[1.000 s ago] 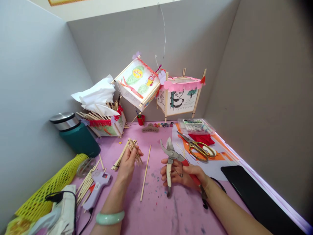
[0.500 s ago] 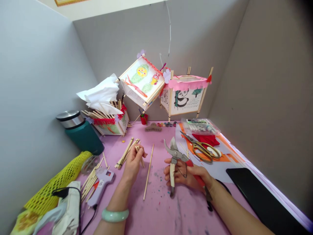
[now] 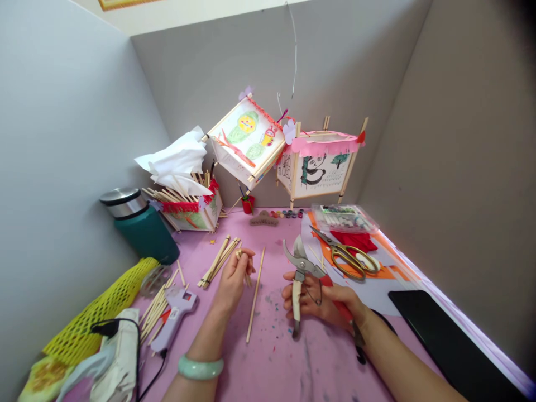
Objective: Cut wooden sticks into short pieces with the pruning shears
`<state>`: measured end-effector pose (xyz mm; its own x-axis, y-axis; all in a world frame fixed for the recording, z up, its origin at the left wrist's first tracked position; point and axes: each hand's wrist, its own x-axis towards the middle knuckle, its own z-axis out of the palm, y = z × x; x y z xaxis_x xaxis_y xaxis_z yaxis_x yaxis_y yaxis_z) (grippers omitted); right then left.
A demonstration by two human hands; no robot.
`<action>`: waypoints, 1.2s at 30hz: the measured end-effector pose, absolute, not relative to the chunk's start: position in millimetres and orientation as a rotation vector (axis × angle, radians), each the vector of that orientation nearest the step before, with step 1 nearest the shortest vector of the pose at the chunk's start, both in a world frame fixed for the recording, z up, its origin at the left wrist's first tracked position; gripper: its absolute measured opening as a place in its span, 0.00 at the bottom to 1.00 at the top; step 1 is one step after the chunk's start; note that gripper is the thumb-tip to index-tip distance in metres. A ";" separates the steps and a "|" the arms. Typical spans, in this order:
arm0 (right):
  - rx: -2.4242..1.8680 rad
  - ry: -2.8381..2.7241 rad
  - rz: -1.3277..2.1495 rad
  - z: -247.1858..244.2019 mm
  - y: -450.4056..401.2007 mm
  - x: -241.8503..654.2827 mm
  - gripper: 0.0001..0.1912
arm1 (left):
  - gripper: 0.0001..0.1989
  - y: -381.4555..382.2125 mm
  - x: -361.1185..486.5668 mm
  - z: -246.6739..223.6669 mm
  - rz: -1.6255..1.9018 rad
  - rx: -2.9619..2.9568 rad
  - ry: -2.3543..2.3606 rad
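Note:
My left hand (image 3: 235,277) is closed around a few short wooden sticks (image 3: 239,254), whose cut ends poke out above the thumb. Beside it on the left lie bundles of sticks (image 3: 218,262) bound with black bands. A single long wooden stick (image 3: 255,296) rests on the pink table between my hands. My right hand (image 3: 314,304) lies palm up, fingers curled, with the pruning shears (image 3: 302,265) held in it. Their jaws are apart and point away from me; one handle is red, the other has a worn white covering.
At left are a teal flask (image 3: 144,234), a purple glue gun (image 3: 173,318), loose sticks (image 3: 154,307) and a yellow net (image 3: 100,307). Paper lanterns (image 3: 247,137) hang at the back. Gold-handled scissors (image 3: 352,259) and a black phone-like slab (image 3: 448,340) lie at right.
My left hand has shifted slightly right and turned a little, with the short sticks still in it. My right hand and the pruning shears stay nearly the same; the view has shifted slightly.

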<state>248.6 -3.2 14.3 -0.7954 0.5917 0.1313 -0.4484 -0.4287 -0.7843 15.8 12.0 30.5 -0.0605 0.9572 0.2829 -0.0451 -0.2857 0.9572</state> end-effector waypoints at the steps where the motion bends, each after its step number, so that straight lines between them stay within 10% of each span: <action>1: -0.217 -1.150 2.223 14.3 -3.2 248.5 0.33 | 0.14 11.1 15.9 31.8 1.486 1.353 1.032; 11: -0.287 -1.303 2.081 23.4 -7.0 247.7 0.32 | 0.16 8.2 16.0 39.2 1.369 1.323 1.064; 23: -1.121 -2.415 0.299 82.1 -6.0 224.2 0.29 | 0.16 11.5 6.3 32.9 1.217 1.439 0.996; 36: -1.030 -2.771 -0.255 116.2 23.3 214.5 0.20 | 0.15 16.2 -3.6 24.1 1.157 1.475 0.958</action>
<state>214.5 23.3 116.2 -0.7455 0.6287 0.2213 0.6586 0.7459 0.0994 -3.6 16.2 24.1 0.2315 0.9541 0.1898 0.0085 -0.1971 0.9804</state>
